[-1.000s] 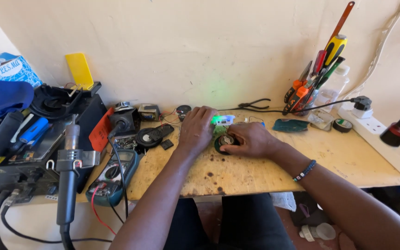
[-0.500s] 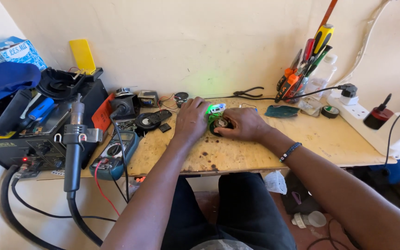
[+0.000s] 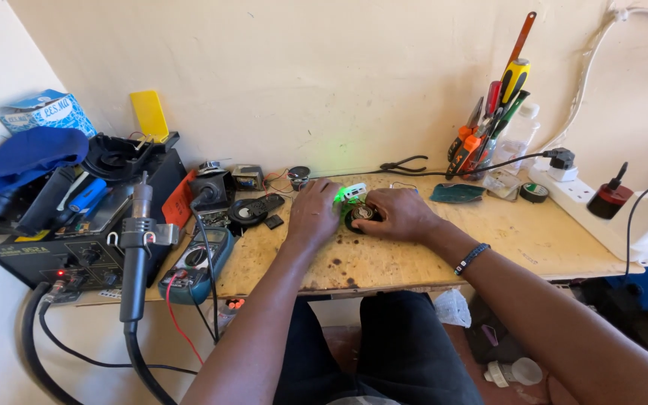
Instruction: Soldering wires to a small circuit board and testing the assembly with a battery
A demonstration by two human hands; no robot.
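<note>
Far left: a black rework station (image 3: 76, 247) sits at the bench's left end, with a blue cloth (image 3: 28, 156), a blue and white box (image 3: 45, 112) and a yellow card (image 3: 149, 115) on or behind it.
Hot air wand: a grey and black wand (image 3: 135, 247) hangs upright at the station's front, its thick black hose dropping below the bench edge.
Meter: a blue-edged multimeter (image 3: 198, 262) lies flat just right of the wand, with red and black leads trailing off it.
Bench: a pale wooden bench (image 3: 549, 240), stained with dark spots, stands against a cream wall.
Left hand: the left hand (image 3: 313, 212) lies palm down on the bench, fingers curled loosely forward, tips just beside a small white part with a green light (image 3: 348, 193); I cannot tell whether it grips anything.
Small round part: a round black part with a metal centre (image 3: 359, 216) sits on the bench at the middle, between the two hands.
Right hand: the right hand (image 3: 400, 214) is curled over the round part and touches it, fingers bent around its right side.
Back middle: black pliers (image 3: 405, 163) lie near the wall.
Right: a cluster of screwdrivers (image 3: 493, 120) stands upright, next to a clear bottle (image 3: 520, 135).
Far right: a white power strip (image 3: 609, 217) holds plugs, with a tape roll (image 3: 534, 192) just beside it.
</note>
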